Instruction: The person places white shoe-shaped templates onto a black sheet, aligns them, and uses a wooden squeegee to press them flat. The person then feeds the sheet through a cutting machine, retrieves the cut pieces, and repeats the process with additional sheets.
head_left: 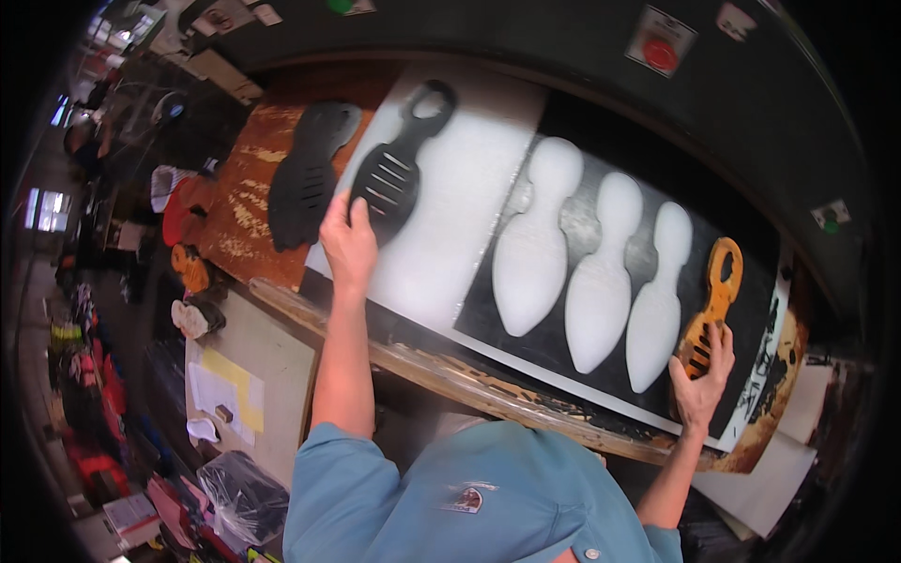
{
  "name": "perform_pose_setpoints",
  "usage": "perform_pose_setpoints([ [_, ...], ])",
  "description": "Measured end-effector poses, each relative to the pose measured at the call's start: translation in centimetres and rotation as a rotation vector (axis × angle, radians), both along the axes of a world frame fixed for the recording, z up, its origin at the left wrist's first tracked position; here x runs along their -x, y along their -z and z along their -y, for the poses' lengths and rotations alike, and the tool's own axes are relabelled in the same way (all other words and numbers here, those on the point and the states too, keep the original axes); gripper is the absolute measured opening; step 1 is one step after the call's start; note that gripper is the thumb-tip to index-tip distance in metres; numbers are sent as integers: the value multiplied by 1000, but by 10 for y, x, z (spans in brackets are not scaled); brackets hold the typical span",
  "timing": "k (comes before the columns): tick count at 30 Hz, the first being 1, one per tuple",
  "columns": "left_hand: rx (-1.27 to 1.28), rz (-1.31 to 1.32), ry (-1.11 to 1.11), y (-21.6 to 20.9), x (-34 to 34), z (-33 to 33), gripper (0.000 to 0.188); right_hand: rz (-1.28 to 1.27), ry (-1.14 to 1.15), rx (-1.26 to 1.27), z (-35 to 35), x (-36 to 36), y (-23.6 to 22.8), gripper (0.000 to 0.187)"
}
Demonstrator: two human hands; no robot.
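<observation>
My left hand (348, 242) grips the lower end of a black slotted sole-shaped cutting die (392, 169) that lies on a white board (450, 235). My right hand (700, 375) holds the lower end of an orange slotted die (711, 305) at the right end of a black sheet (563, 188). Three sole-shaped holes (601, 272) cut in that sheet show white beneath. A stack of black cut pieces (305, 178) lies to the left on the worn wooden bench (244, 206).
A dark machine housing with a red button (660, 52) arches over the back. The bench's chipped front edge (450, 375) runs across my front. To the left, lower down, are a table with yellow paper (235, 385), a plastic bag (244, 493) and assorted clutter.
</observation>
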State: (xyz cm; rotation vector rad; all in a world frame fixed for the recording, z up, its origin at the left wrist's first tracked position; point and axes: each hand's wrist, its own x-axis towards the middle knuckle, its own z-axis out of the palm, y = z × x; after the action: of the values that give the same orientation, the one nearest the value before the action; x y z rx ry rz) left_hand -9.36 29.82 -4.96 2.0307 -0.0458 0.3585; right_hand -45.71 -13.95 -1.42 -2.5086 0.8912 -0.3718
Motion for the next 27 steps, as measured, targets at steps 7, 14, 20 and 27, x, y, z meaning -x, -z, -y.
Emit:
perform_pose_setpoints([
  [7, -362, 82, -322, 8, -89, -102, 42, -20, 13, 121, -10, -5, 3, 93],
  [14, -198, 219, 324, -26, 26, 43, 52, 47, -26, 128, -19, -15, 2, 80],
  [20, -649, 304, 848, -16, 120, 150, 79, 140, -74, 240, -43, -34, 6, 76],
  [27, -656, 311, 875, -18, 124, 137, 87, 187, -98, 218, -45, -40, 8, 75],
])
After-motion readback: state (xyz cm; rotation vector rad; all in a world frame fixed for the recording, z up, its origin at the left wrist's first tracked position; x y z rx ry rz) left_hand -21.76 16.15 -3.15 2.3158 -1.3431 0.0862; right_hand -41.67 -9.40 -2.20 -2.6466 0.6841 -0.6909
